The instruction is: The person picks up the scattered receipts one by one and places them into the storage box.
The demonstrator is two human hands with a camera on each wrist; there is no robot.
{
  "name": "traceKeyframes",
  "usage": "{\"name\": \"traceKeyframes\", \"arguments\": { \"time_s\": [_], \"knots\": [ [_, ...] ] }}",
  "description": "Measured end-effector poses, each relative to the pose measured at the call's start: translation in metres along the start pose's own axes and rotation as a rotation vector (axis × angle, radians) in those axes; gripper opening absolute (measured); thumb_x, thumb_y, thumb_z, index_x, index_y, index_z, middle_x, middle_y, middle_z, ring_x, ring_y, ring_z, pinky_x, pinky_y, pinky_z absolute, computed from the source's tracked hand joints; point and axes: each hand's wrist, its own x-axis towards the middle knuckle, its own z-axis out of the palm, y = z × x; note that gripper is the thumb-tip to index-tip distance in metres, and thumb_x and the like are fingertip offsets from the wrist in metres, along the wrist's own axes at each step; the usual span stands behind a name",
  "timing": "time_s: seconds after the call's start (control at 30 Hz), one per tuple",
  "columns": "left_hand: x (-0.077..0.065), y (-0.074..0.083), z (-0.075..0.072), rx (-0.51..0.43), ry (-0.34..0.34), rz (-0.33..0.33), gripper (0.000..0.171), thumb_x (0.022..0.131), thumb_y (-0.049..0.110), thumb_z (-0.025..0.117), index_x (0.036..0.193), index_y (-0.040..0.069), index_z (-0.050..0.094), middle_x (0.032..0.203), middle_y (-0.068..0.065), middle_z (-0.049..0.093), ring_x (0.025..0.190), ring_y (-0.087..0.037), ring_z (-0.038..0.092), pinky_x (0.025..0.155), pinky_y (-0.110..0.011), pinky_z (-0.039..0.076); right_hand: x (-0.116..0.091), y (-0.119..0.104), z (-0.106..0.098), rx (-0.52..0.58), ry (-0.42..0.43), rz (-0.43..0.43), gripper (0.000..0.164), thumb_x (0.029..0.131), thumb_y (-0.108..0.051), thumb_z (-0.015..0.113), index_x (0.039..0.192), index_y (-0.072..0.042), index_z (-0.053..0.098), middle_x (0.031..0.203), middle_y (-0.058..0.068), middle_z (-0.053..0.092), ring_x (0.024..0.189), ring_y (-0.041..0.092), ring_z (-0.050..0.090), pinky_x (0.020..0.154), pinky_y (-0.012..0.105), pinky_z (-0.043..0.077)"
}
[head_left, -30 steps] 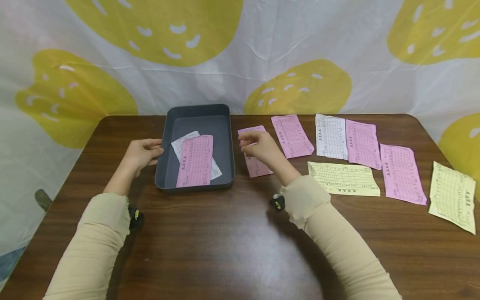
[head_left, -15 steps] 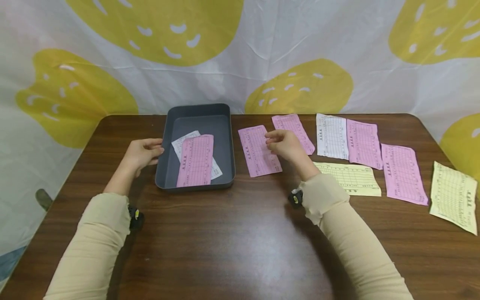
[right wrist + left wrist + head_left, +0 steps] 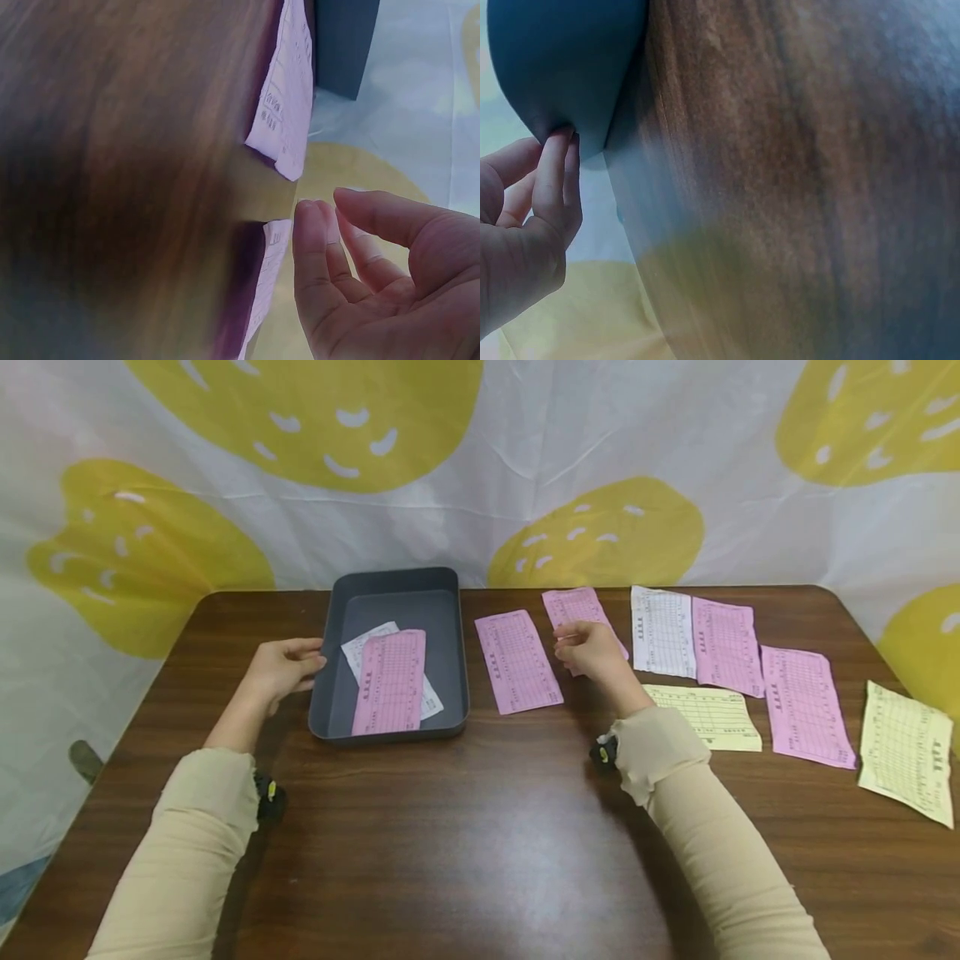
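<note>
A white cloth [image 3: 517,539] with big yellow shapes hangs behind a brown wood-grain table [image 3: 450,852]. The person's arms reach in over the near side of the table in cream sleeves [image 3: 187,843].

A dark grey tray [image 3: 405,608] sits at the back left of the table. It holds 2 printed sheets, a pink slip [image 3: 392,685] lying across a white slip [image 3: 432,697].

To the right of the tray, 7 more sheets lie on the table. 4 are pink: a near pink sheet [image 3: 518,662] beside the tray, a half-covered pink sheet [image 3: 579,606] behind the right hand, and 2 more pink sheets [image 3: 727,647] farther right. 1 white sheet [image 3: 662,633] lies against the left edge of the pair's left-hand member. 2 yellow sheets [image 3: 712,720] make up the rest, 1 partly behind the right arm, the other near the table's right edge.

The left hand [image 3: 277,670] pinches the tray's left rim between thumb and fingertips. The right hand [image 3: 591,652] has its fingers loosely bent, the thumb close to the fingertips, and holds nothing; whether it touches the half-covered pink sheet, I cannot tell.

2 small black wrist cameras [image 3: 270,795] sit at the cuffs.
</note>
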Motion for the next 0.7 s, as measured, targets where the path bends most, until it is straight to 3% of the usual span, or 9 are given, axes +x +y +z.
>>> {"name": "traceKeyframes", "arguments": {
  "time_s": [0.3, 0.53, 0.7],
  "knots": [
    [-0.001, 0.001, 0.0, -0.01, -0.01, -0.011, 0.049, 0.099, 0.013, 0.05, 0.145, 0.003, 0.038, 0.14, -0.022, 0.049, 0.077, 0.011, 0.053, 0.075, -0.012, 0.055, 0.002, 0.006, -0.001, -0.004, 0.011, -0.017, 0.037, 0.087, 0.007, 0.054, 0.123, 0.014, 0.053, 0.101, 0.022, 0.063, 0.058, 0.0, 0.052, 0.054, 0.011, 0.048],
    [-0.003, 0.003, 0.0, -0.018, -0.012, -0.002, 0.049, 0.099, 0.011, 0.049, 0.145, 0.002, 0.038, 0.14, -0.024, 0.048, 0.074, 0.014, 0.052, 0.074, -0.011, 0.055, 0.004, 0.01, 0.003, -0.114, -0.007, -0.028, 0.036, 0.085, 0.003, 0.059, 0.12, 0.01, 0.058, 0.105, 0.025, 0.065, 0.061, 0.0, 0.052, 0.057, 0.011, 0.046],
    [-0.003, 0.003, 0.001, -0.01, -0.011, -0.003, 0.048, 0.099, 0.012, 0.05, 0.145, 0.002, 0.038, 0.14, -0.023, 0.049, 0.075, 0.013, 0.053, 0.075, -0.012, 0.055, 0.006, 0.011, 0.009, -0.237, 0.003, -0.06, 0.036, 0.082, -0.001, 0.062, 0.117, 0.006, 0.062, 0.105, 0.023, 0.067, 0.076, 0.012, 0.059, 0.063, 0.012, 0.043]
  ]
}}
